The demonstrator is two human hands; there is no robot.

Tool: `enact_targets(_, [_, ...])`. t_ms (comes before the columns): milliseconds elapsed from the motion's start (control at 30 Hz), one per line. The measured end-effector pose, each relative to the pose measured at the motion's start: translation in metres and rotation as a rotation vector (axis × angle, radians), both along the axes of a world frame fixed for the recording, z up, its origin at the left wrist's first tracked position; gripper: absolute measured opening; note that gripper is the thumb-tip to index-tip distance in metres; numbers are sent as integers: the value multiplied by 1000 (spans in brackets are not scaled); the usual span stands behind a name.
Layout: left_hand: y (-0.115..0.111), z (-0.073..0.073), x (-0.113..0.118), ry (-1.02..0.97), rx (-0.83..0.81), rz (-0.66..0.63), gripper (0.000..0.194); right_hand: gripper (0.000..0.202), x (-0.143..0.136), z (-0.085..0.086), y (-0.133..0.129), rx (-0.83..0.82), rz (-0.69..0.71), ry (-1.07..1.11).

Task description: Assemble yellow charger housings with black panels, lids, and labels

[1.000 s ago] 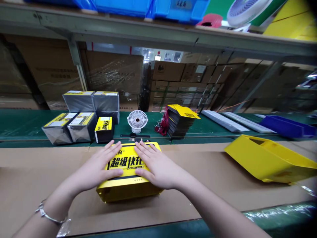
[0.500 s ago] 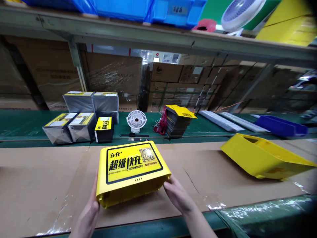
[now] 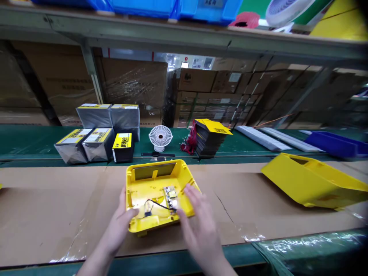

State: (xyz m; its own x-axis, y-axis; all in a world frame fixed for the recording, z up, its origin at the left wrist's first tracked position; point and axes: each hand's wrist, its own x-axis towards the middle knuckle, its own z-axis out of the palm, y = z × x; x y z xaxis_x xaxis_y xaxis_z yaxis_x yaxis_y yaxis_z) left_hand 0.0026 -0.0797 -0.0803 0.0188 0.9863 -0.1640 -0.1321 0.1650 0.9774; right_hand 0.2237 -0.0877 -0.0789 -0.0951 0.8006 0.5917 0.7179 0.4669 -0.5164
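A yellow plastic housing is tilted with its open inside toward me, above the cardboard-covered bench. My left hand is closed on its left side, the thumb over the rim near the front left corner. At the right front side is my right hand, fingers apart and slightly blurred, reaching over the right wall and front rim. Inside the housing sit a small circuit board and a black wire running to a small dark part at the left.
Another yellow housing lies on the cardboard to the right. Behind stand wrapped boxes, a small white fan, a stack of dark panels with a yellow top, and a blue bin. A shelf with blue bins crosses overhead.
The housing has been turned over from its printed face to its open inside, showing the circuit board. My right hand has shifted from its right corner to over the front right rim.
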Motion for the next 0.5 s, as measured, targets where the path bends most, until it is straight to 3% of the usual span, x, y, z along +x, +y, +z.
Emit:
enact_targets(100, [11,-3,31,96,74,-124,74,70,-16,-25,-14,156,152,-397])
enact_targets(200, [18,-7,51,325,176,-364,59,69,2,-48,-9,210,-16,-512])
enact_targets(267, [24,-14,57,437,235,-490,50,68,35,-55,4,209,-186,-518])
enact_targets(333, [31,-27,60,531,278,-537,43,58,79,-55,20,177,-346,-568])
enact_targets(500, [54,-77,62,838,361,-457,52,43,192,-49,48,81,-705,-765])
